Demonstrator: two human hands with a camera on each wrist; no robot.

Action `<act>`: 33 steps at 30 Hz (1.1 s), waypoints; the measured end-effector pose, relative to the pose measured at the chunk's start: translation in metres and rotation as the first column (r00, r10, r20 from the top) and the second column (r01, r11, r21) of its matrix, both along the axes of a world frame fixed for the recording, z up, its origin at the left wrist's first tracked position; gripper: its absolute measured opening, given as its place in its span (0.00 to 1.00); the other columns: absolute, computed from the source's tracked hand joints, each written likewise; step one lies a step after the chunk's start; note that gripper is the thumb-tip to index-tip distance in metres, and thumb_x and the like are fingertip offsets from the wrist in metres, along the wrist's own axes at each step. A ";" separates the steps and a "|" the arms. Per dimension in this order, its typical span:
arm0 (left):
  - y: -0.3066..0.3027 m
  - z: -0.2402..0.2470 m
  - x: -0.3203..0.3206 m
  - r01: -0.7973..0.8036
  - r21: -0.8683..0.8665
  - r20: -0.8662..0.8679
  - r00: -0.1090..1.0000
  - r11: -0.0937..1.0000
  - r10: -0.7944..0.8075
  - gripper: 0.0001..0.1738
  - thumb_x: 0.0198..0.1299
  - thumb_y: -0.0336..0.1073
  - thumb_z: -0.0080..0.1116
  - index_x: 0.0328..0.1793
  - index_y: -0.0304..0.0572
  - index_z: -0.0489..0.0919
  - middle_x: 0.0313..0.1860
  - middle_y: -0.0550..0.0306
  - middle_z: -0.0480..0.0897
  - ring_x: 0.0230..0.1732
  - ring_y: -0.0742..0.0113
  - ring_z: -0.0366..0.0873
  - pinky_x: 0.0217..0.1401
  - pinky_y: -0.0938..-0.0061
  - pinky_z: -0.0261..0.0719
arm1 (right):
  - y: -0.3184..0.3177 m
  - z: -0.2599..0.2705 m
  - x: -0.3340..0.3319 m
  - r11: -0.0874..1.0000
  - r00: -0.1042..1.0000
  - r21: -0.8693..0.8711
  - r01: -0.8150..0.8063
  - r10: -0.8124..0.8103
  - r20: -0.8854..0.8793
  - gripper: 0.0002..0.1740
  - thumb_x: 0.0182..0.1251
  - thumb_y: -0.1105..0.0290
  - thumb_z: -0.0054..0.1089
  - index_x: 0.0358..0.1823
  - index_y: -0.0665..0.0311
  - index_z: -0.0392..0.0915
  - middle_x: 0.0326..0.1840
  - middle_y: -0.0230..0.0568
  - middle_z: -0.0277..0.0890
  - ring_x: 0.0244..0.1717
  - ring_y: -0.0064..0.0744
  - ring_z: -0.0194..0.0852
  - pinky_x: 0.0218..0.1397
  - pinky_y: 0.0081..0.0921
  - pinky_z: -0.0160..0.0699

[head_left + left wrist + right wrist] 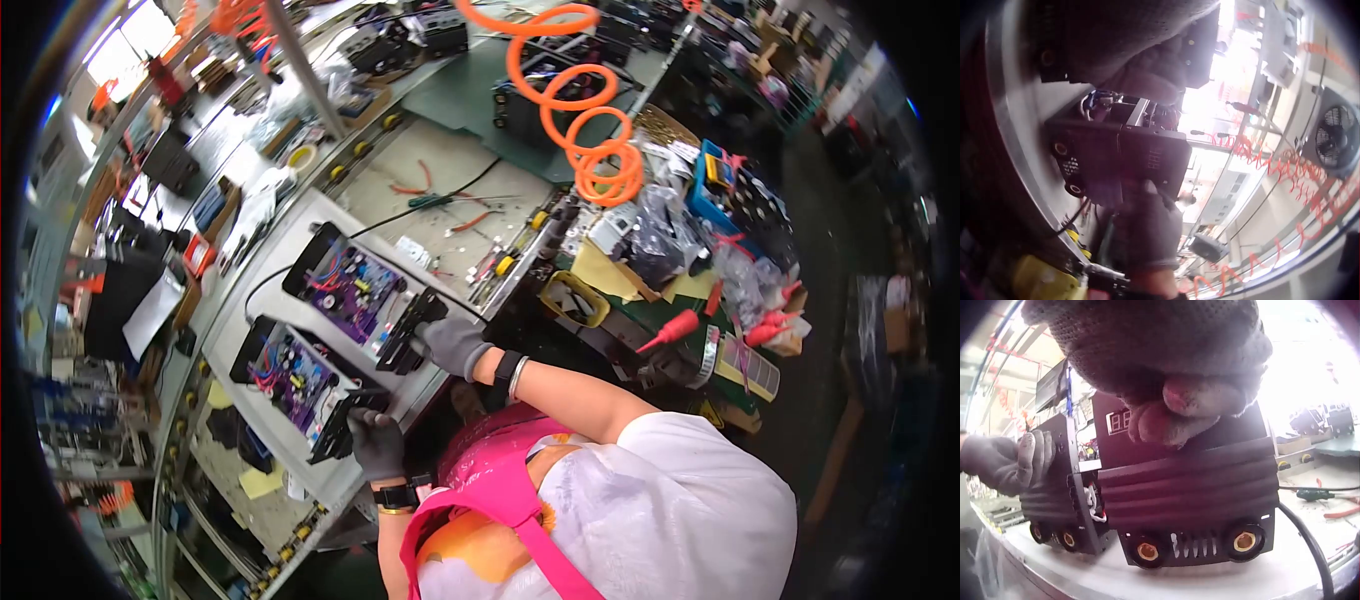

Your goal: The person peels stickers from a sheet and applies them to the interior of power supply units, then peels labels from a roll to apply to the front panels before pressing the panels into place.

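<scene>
Blk panels (1188, 487), edges apart, in LH (378, 445), RH (455, 348).

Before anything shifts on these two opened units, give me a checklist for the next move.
1. Left hand on the left front panel: ok.
2. Right hand on the right front panel: ok.
3. Left circuit board and right circuit board in view: ok.
4. Front panels fastened: cannot tell.
5. Tools put away: not ok, orange-handled pliers lie out beyond the units.
</scene>
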State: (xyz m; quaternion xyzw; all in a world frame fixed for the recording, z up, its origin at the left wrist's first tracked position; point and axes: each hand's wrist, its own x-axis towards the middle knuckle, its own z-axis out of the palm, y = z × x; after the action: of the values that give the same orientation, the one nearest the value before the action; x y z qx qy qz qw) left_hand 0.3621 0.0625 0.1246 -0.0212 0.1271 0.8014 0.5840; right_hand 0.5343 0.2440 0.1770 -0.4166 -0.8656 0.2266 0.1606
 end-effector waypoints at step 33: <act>0.013 0.147 0.103 0.329 -0.550 -0.705 0.310 0.768 -0.638 0.19 0.68 0.44 0.48 0.48 0.34 0.77 0.40 0.54 0.82 0.36 0.71 0.79 0.43 0.77 0.78 | 0.000 0.114 0.199 0.991 0.948 -0.130 -0.025 -0.018 -0.319 0.08 0.56 0.74 0.53 0.35 0.68 0.78 0.28 0.46 0.80 0.30 0.41 0.81 0.31 0.29 0.77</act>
State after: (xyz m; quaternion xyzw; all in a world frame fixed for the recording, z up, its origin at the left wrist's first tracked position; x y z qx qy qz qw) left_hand 0.4653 0.0757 0.2717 0.3348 0.5240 0.4504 0.6407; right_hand 0.7330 0.2438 0.2910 -0.3827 -0.8121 0.3481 0.2700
